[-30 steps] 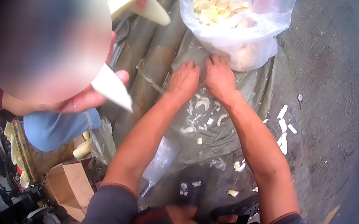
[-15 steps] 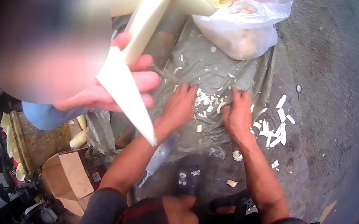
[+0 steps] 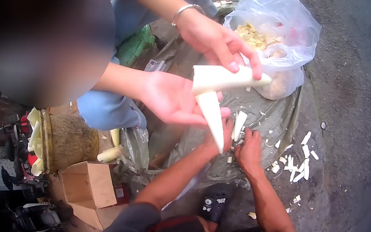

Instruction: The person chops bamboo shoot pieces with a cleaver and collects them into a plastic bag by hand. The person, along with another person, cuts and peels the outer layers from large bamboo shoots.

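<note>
My left hand (image 3: 222, 134) is low over the plastic sheet, its fingers partly hidden behind a white cone-shaped shoot in a co-worker's hand. Beside its fingertips stands a pale pointed piece (image 3: 239, 125), like a peeled bamboo shoot; whether I touch it cannot be made out. My right hand (image 3: 248, 148) is among small white scraps, its fingers curled down and whatever they hold too small to see. Above my hands, the co-worker's upper hand (image 3: 213, 39) grips a thick white shoot (image 3: 228, 80). Their open lower palm (image 3: 169, 95) supports a narrower shoot (image 3: 212, 120).
A clear plastic bag (image 3: 294, 50) of pale slices sits at the sheet's far end. White strips (image 3: 303, 163) lie to the right. At left are a yellowish bucket (image 3: 72, 145) with peelings and an open cardboard box (image 3: 88, 185). The co-worker's knee (image 3: 110, 112) is close by.
The co-worker's hands and shoots have moved right, now partly covering my left hand. A pale pointed piece now shows between my hands, which are closer together. The view has shifted.
</note>
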`<state>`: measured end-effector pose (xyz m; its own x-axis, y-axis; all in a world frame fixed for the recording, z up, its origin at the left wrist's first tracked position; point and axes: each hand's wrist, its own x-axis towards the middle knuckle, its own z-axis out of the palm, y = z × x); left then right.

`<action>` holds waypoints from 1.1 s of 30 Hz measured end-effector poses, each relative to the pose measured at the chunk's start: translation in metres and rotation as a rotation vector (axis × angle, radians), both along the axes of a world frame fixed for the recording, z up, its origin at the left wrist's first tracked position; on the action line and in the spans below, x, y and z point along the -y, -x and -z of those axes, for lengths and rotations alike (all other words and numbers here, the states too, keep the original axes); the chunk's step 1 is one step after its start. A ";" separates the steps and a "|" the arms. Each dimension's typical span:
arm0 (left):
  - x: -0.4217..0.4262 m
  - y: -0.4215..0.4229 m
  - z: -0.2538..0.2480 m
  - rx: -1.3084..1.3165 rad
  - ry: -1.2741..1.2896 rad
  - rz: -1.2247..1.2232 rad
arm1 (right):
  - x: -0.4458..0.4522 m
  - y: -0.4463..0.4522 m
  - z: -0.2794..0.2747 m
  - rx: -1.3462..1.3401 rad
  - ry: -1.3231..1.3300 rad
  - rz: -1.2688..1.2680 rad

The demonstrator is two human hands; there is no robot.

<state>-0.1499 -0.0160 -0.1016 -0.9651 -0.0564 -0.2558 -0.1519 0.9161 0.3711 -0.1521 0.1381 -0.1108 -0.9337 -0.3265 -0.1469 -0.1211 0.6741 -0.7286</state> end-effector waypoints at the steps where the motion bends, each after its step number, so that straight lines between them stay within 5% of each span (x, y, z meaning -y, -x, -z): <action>1: -0.005 -0.003 -0.006 0.031 -0.005 0.028 | 0.000 -0.001 0.003 -0.005 0.014 -0.012; 12: -0.013 -0.020 0.024 -0.029 -0.468 -0.141 | -0.002 -0.011 0.024 0.117 0.343 0.099; 16: -0.010 -0.024 0.028 0.120 -0.790 -0.326 | 0.000 -0.017 0.075 0.376 0.572 0.242; 17: -0.007 -0.023 0.028 0.192 -0.880 -0.362 | -0.006 -0.007 0.037 0.588 0.617 0.249; 21: -0.014 -0.017 0.012 0.112 -0.742 -0.291 | -0.008 0.000 0.017 0.865 0.965 0.440; 24: -0.032 -0.020 -0.004 -0.002 -0.406 -0.148 | -0.010 0.004 0.022 1.011 1.097 0.595; 27: -0.050 -0.029 -0.015 -0.190 -0.362 -0.001 | -0.005 0.008 0.014 1.002 1.108 0.633; 30: -0.051 -0.030 -0.026 -0.097 -0.596 0.018 | -0.002 0.016 0.013 1.054 1.129 0.740; 33: -0.032 -0.015 -0.046 0.087 -0.818 -0.344 | -0.004 0.019 0.014 1.126 1.267 0.805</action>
